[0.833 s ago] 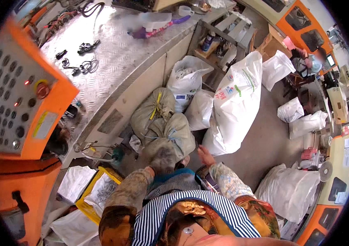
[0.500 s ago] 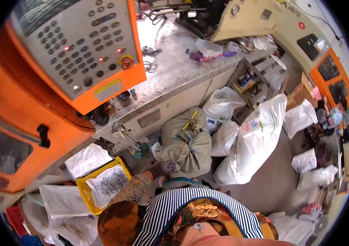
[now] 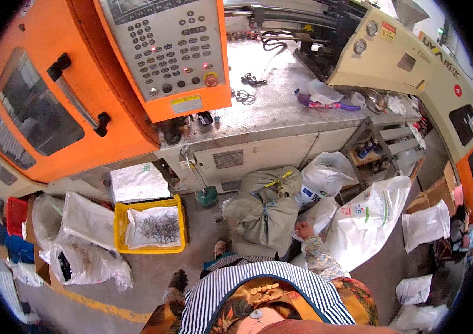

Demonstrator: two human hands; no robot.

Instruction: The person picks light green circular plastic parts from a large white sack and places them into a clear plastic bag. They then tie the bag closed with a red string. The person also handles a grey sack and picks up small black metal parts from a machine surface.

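Observation:
My right hand (image 3: 304, 230), bare below a patterned sleeve, is over the near edge of a small white sack (image 3: 321, 211). Its fingers are loosely bent, with nothing seen in them; whether they touch the sack is unclear. Close by on its left sits a tied grey-green sack (image 3: 267, 220), and on its right leans a large white sack (image 3: 361, 220). My left hand (image 3: 178, 281), in a dark glove, hangs low beside my striped apron (image 3: 214, 292). It is too dark and small to make out its fingers. The nearest thing to it is a yellow crate (image 3: 149, 250) with small grey parts (image 3: 161, 227) on a white liner.
An orange machine door (image 3: 41, 106) and a button panel (image 3: 175, 61) rise at the left. A metal ledge (image 3: 270, 106) runs across the back, above a green-based lever (image 3: 207, 195). Clear plastic bags (image 3: 89, 261) lie left of the crate; a metal rack (image 3: 389, 145) stands at right.
My left hand has drawn back from beside the grey-green sack toward my left side. My right hand has come into view at the white sacks. The view has shifted, showing more floor at left.

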